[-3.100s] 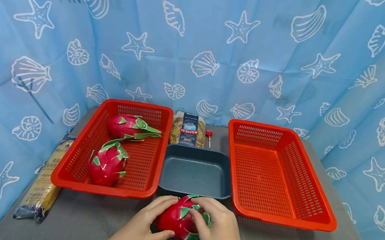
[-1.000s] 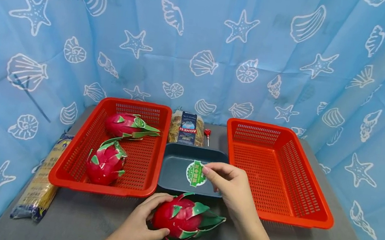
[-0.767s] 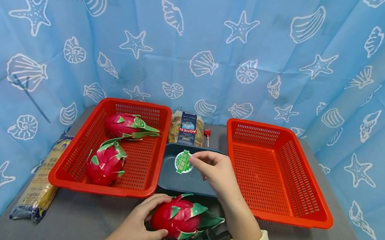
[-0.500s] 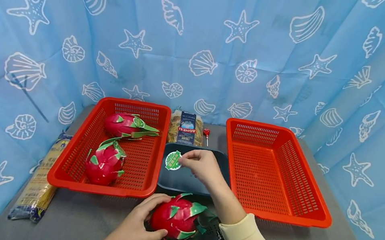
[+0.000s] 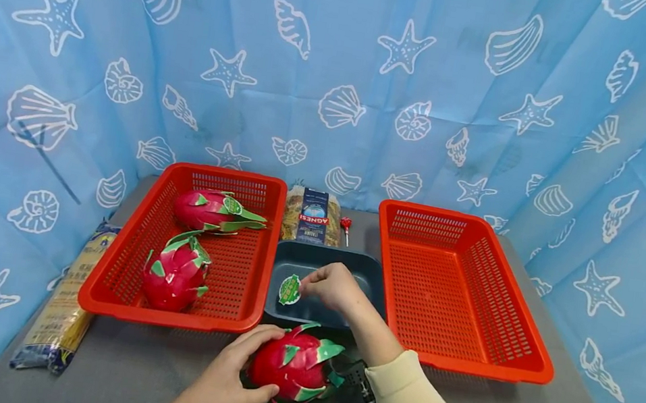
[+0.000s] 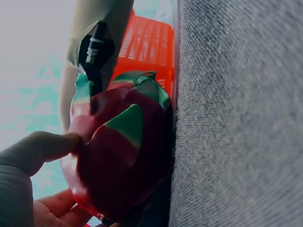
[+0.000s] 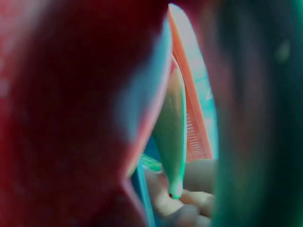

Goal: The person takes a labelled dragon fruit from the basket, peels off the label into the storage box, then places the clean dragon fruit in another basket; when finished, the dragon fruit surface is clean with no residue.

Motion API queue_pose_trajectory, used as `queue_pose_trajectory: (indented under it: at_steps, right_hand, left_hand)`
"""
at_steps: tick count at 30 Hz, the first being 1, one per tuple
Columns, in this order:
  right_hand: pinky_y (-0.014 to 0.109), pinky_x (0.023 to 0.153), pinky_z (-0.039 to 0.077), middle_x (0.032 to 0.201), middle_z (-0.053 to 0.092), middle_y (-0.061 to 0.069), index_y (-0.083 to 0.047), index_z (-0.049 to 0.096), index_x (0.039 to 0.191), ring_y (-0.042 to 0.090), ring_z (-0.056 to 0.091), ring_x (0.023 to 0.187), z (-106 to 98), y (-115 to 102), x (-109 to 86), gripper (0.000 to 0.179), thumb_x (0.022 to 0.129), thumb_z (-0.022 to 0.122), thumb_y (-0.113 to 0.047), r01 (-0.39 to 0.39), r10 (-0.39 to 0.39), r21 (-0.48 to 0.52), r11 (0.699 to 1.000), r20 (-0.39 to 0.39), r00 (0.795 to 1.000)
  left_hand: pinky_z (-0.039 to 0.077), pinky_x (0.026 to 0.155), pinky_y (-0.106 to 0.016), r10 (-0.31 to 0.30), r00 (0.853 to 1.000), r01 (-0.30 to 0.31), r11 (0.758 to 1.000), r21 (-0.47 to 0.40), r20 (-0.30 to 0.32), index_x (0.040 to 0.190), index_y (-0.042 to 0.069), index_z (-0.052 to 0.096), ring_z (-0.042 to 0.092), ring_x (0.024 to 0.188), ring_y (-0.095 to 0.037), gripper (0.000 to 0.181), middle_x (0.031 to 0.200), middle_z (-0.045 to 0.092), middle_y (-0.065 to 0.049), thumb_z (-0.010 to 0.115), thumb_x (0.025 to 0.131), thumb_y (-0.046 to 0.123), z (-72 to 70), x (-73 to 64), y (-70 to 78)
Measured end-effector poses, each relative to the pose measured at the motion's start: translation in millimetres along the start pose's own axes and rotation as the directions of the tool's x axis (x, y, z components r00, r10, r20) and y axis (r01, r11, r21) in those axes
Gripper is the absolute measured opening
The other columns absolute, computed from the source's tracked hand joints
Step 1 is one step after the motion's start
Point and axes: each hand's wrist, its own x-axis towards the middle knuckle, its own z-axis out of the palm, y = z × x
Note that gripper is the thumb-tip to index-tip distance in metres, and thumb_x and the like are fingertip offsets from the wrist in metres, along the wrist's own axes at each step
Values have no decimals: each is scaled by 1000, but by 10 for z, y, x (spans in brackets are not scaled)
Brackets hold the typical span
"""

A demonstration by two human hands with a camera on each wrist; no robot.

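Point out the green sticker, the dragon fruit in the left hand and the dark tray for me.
Green sticker [image 5: 289, 290]: head view, middle of its printed face.
Held dragon fruit [image 5: 296, 367]: head view, red skin at mid-body.
Dark tray [image 5: 317, 313]: head view, bare floor near its front.

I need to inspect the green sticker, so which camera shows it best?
The head view: the sticker shows nearly whole, pinched by the right hand. The right wrist view shows only a green sliver, probably its edge, past the blurred dragon fruit; the left wrist view doesn't show it.
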Motion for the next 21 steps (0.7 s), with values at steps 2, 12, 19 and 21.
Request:
queue_pose_trajectory:
  at_steps: [2, 12, 19, 21]
  right_hand:
    - [24, 52, 37, 94, 75, 1, -4, 81, 93, 10, 42, 55, 11, 27, 19, 12, 96, 71, -8, -7, 8, -34, 999, 37, 999]
    - [25, 55, 45, 95, 76, 7, 1, 78, 110, 11, 53, 58, 42, 73, 10, 19, 100, 66, -9, 39, -8, -177, 983, 172, 985]
    - [29, 64, 52, 103, 74, 8, 1, 75, 118, 17, 63, 72, 33, 95, -37, 24, 101, 64, -12, 51, -17, -192, 980, 174, 985]
    - [31, 66, 53, 107, 73, 9, 1, 74, 120, 20, 64, 75, 23, 104, -61, 25, 102, 64, -13, 47, -20, -172, 984, 158, 987]
  left_hand:
    - [53, 97, -33, -1, 1000, 1, 1000, 4, 1, 143, 20, 54, 53, 126, -28, 67, 143, 51, 0, 86, 83, 19, -7, -3, 5]
    - [52, 96, -32, -19, 1000, 19, 1000, 3, -3, 142, 20, 55, 52, 127, -30, 67, 144, 51, -4, 86, 83, 18, -13, -4, 22]
    - [54, 94, -32, -15, 1000, 15, 1000, 0, -15, 141, 20, 56, 53, 126, -31, 65, 144, 52, -5, 87, 83, 19, -10, -7, 34]
    - [53, 94, -32, -14, 1000, 14, 1000, -4, -12, 141, 20, 56, 53, 126, -31, 65, 144, 52, -5, 87, 84, 19, -9, -7, 31]
